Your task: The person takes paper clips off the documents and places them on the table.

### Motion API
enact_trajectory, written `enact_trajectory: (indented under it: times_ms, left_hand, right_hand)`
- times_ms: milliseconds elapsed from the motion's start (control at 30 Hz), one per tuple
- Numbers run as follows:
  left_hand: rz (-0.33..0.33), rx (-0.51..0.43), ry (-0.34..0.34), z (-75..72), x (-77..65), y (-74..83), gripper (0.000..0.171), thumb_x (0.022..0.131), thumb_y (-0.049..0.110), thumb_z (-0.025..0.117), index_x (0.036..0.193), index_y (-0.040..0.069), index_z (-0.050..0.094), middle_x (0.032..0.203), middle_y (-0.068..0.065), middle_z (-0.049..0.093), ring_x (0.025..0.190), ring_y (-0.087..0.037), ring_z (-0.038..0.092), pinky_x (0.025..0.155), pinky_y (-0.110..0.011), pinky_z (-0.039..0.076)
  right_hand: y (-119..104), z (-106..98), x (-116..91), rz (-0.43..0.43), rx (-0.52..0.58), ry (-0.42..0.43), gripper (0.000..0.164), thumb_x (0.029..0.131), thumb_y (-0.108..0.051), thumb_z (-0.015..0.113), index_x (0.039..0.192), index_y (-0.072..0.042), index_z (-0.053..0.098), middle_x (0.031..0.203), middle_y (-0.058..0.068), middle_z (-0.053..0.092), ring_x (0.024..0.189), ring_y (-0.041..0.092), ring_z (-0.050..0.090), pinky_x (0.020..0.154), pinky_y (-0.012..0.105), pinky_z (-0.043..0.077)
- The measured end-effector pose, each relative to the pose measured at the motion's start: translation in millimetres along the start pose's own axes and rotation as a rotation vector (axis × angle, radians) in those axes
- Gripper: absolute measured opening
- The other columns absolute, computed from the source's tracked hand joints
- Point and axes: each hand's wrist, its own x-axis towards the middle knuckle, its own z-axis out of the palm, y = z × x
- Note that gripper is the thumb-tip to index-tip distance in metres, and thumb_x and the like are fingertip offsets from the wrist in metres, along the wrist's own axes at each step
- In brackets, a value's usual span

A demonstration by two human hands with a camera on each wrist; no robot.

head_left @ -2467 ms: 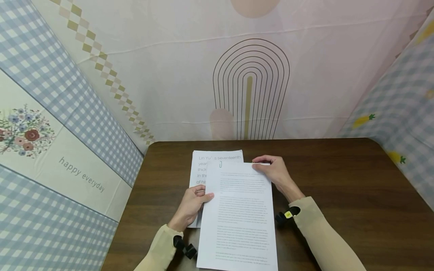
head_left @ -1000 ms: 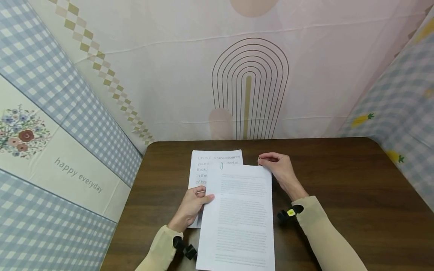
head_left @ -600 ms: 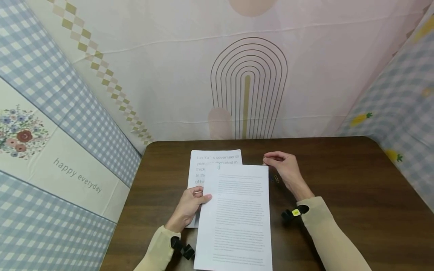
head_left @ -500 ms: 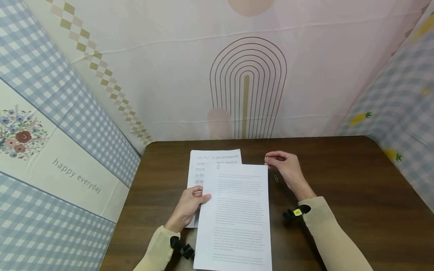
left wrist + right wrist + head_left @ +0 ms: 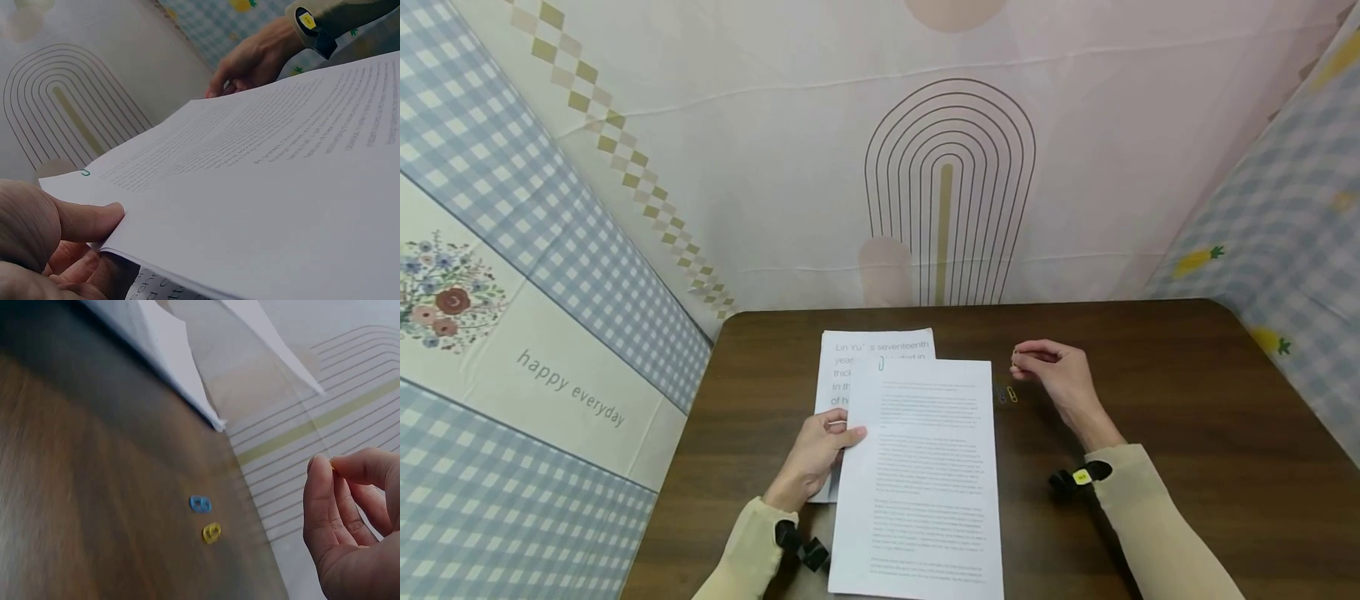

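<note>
Head view had the left hand (image 5: 814, 452) gripping pages (image 5: 928, 487) partly over the stack (image 5: 832, 375), best held steady, while the right hand (image 5: 1062, 377) pinched seemingly a clip (image 5: 332, 464) near two loose clips (image 5: 212, 532).

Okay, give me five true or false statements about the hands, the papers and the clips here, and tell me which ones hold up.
1. The left hand holds the small-print sheets at their left edge. True.
2. The green clip is at the bottom edge of the small-print sheets. False: it is at their top edge.
3. The yellow clip and the blue clip lie on the table. True.
4. The right hand grips the small-print sheets too. False: it is apart from them, off to their right.
5. The large-print pages are partly covered by the small-print sheets. True.
</note>
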Motion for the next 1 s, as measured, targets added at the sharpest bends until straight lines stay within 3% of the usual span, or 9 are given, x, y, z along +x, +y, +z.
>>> enact_trajectory:
  times_ms: [233,467,767,1000]
  left_hand:
    - [0.001,0.0,0.011,-1.6,1.0,-1.3,0.027,0.102,-0.004,0.068,0.128,-0.01,0.063,0.098,-0.009,0.08,0.081,-0.015,0.079,0.068,-0.029,0.064]
    - [0.002,0.004,0.009,-1.4,0.0,-0.9,0.027,0.102,-0.003,0.068,0.128,-0.01,0.063,0.098,-0.009,0.079,0.081,-0.015,0.079,0.068,-0.029,0.064]
    - [0.0,0.002,0.014,-2.5,-0.1,-2.7,0.026,0.102,-0.003,0.069,0.126,-0.01,0.064,0.098,-0.009,0.08,0.083,-0.016,0.079,0.069,-0.029,0.064]
    - [0.002,0.008,0.016,-2.4,-1.1,-2.2,0.026,0.103,-0.002,0.069,0.127,-0.009,0.064,0.1,-0.009,0.08,0.083,-0.016,0.079,0.07,-0.029,0.064]
  right_hand:
    - [10,-17,-4,0.065,-0.077,-0.004,0.028,0.102,-0.009,0.077,0.125,0.006,0.071,0.092,-0.009,0.079,0.081,0.006,0.08,0.082,0.025,0.066]
    - [19,-22,-7,0.118,-0.1,-0.036,0.037,0.103,-0.005,0.073,0.133,0.015,0.064,0.092,-0.01,0.078,0.081,0.004,0.078,0.08,0.024,0.066]
    - [27,-21,-9,0.168,-0.226,-0.052,0.033,0.104,-0.003,0.07,0.131,0.016,0.067,0.095,-0.004,0.077,0.08,0.002,0.077,0.078,0.024,0.066]
    - [23,-18,-8,0.155,-0.41,-0.047,0.025,0.103,-0.004,0.072,0.122,0.011,0.074,0.1,0.014,0.079,0.074,0.005,0.076,0.071,0.024,0.066]
